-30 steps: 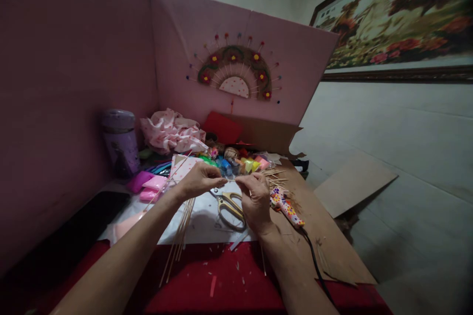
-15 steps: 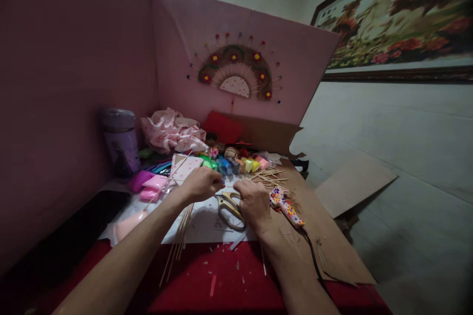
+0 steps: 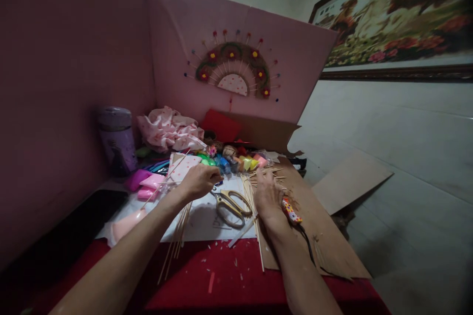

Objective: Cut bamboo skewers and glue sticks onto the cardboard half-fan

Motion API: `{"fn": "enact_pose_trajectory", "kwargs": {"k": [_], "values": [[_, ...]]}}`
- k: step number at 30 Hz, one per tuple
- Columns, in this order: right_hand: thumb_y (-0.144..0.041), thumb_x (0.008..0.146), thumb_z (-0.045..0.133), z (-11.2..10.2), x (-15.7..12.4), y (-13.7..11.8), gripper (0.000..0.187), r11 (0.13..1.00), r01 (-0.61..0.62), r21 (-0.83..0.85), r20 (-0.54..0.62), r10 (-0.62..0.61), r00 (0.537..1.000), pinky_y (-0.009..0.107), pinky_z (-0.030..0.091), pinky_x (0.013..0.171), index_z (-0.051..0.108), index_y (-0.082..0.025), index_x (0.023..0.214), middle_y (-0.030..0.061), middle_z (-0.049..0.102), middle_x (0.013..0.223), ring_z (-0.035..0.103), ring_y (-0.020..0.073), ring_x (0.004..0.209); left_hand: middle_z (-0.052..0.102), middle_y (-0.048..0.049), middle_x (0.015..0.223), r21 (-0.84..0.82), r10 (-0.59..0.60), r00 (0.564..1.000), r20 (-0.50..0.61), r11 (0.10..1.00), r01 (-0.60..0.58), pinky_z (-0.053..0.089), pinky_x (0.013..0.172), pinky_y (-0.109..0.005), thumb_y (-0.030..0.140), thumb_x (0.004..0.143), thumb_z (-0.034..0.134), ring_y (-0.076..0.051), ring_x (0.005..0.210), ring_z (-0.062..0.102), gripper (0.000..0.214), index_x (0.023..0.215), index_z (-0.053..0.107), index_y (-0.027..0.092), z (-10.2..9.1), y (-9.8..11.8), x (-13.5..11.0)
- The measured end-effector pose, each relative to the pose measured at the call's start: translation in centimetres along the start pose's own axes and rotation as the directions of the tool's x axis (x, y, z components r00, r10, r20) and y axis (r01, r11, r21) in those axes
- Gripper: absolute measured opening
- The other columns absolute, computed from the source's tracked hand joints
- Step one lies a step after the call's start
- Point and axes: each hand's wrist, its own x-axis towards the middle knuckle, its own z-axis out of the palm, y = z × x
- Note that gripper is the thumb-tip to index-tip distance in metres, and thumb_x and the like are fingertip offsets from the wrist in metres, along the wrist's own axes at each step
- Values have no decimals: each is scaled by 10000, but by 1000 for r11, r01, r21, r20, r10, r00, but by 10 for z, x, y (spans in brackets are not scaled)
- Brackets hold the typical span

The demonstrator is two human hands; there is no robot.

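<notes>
My left hand (image 3: 200, 180) is closed over the white paper. A thin wooden stick (image 3: 170, 182) pokes out behind it to the left, and a small dark blue bit shows by the fingertips. My right hand (image 3: 269, 196) reaches over the pile of wooden sticks (image 3: 279, 178) on the cardboard, its fingers extended and partly apart. Just right of it lies a flower-patterned glue gun (image 3: 291, 210), partly hidden by the hand. Scissors with gold handles (image 3: 232, 208) rest between my hands. More sticks (image 3: 180, 229) lie below my left forearm.
Bags of coloured clay (image 3: 225, 163), a dotted cloth (image 3: 170, 129) and a purple cup (image 3: 117, 140) stand behind. A decorated half-round fan (image 3: 233, 66) is on the pink board. The glue gun's black cord (image 3: 308, 246) crosses the cardboard (image 3: 334, 251). Scraps lie on the red cloth (image 3: 192, 280).
My right hand has moved right and away from my left hand, and its fingers have straightened. The scissors' handles are now uncovered. My left hand stays nearly in place.
</notes>
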Motion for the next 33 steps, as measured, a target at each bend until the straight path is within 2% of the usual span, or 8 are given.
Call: {"fn": "enact_pose_trajectory", "kwargs": {"k": [6, 10, 14, 16, 18, 21, 25, 33], "values": [[-188, 885, 491, -7, -12, -25, 174, 959, 219, 182, -12, -220, 975, 301, 362, 693, 656, -204, 940, 85, 632, 900, 548, 212, 849, 619, -44, 643, 216, -19, 996, -89, 976, 38, 253, 538, -256, 261, 873, 419, -166, 587, 537, 229, 809, 629, 196, -1, -1, 3], [-227, 910, 486, -8, -17, -33, 170, 898, 287, 334, -61, -283, 957, 262, 354, 722, 655, -219, 925, 45, 625, 882, 537, 174, 846, 588, -30, 607, 130, 50, 958, -282, 991, -14, 296, 554, -253, 247, 891, 388, -153, 568, 528, 222, 790, 574, 179, -8, 5, 1], [-238, 920, 485, -7, -18, -34, 176, 874, 267, 407, -106, -245, 964, 243, 359, 730, 659, -206, 914, 38, 627, 864, 537, 163, 845, 521, 17, 569, -158, 67, 789, -611, 966, -204, 332, 527, -212, 313, 893, 437, -91, 494, 468, 203, 775, 537, 181, -26, 21, -5], [-240, 918, 493, -6, -18, -33, 173, 872, 257, 417, -116, -230, 966, 241, 361, 728, 661, -203, 903, 39, 629, 860, 540, 164, 844, 466, 39, 534, -349, -37, 682, -731, 879, -326, 314, 473, -191, 356, 894, 453, -68, 449, 413, 238, 741, 507, 181, -35, 31, -7], [-246, 919, 492, -5, -18, -33, 178, 869, 260, 421, -120, -230, 966, 241, 363, 724, 663, -204, 894, 40, 630, 859, 543, 166, 844, 413, 55, 508, -536, -179, 638, -749, 730, -425, 270, 412, -181, 393, 883, 475, -55, 409, 350, 273, 706, 469, 185, -40, 39, -5], [-248, 922, 484, -4, -19, -34, 187, 867, 270, 420, -118, -242, 963, 238, 364, 718, 663, -208, 887, 40, 631, 866, 548, 164, 842, 384, 72, 485, -726, -306, 695, -650, 521, -449, 223, 369, -168, 397, 816, 586, -42, 386, 308, 284, 692, 439, 188, -36, 41, 1], [-239, 917, 490, -4, -21, -36, 179, 865, 267, 425, -100, -248, 964, 235, 363, 717, 659, -207, 870, 35, 637, 864, 557, 159, 832, 369, 88, 513, -877, -356, 818, -451, 348, -332, 204, 370, -156, 371, 719, 693, -28, 396, 308, 314, 717, 439, 187, -13, 27, 10], [-225, 897, 524, -4, -27, -43, 160, 810, 292, 508, -11, -333, 943, 230, 386, 722, 678, -222, 849, 19, 656, 821, 583, 147, 825, 322, 96, 482, -958, -399, 894, -203, 270, -97, 175, 369, -157, 474, 704, 665, -25, 390, 282, 380, 671, 438, 171, 27, -3, 10]]}}
